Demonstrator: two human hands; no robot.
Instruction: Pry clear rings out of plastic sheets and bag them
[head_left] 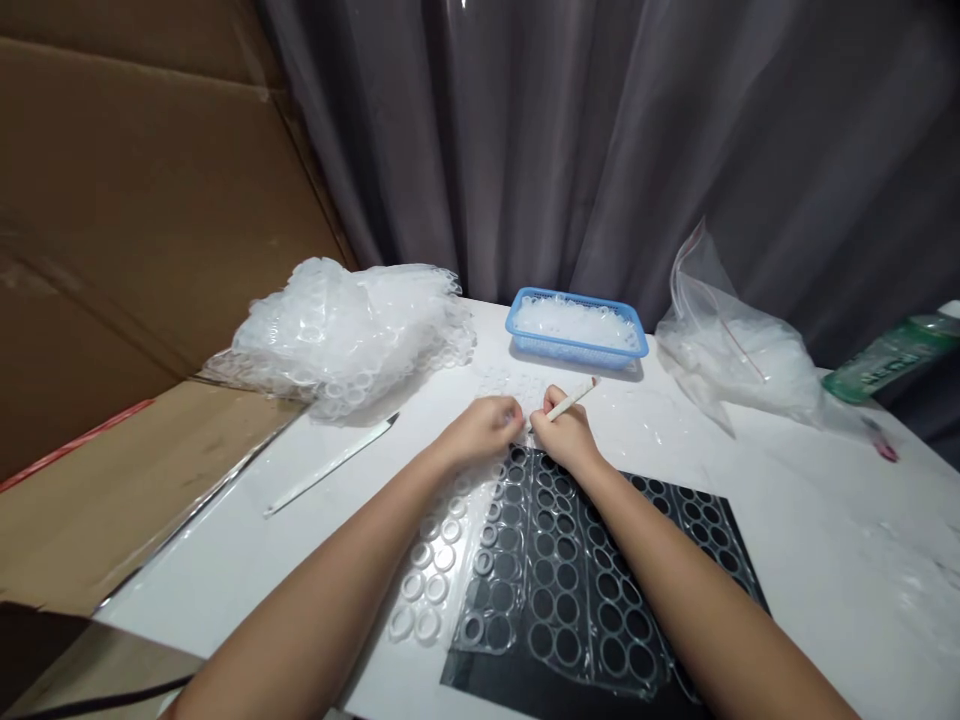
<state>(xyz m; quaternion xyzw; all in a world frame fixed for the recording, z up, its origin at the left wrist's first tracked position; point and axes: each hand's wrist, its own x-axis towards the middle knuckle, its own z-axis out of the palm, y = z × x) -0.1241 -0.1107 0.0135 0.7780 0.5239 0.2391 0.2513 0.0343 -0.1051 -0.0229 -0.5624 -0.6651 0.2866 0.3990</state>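
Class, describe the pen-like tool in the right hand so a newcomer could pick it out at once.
On the white table, find the blue basket before the grey curtain. Nearer the camera, the right hand grips the pale pen-like tool, its brownish upper end slanting rightward. Unlike the slim tool lying farther left, this one is held.

Well to the right of the right hand (566,428) is a green bottle (894,355); cardboard (135,200) stands left of the left hand (489,424); a grey curtain (540,150) hangs beyond both.
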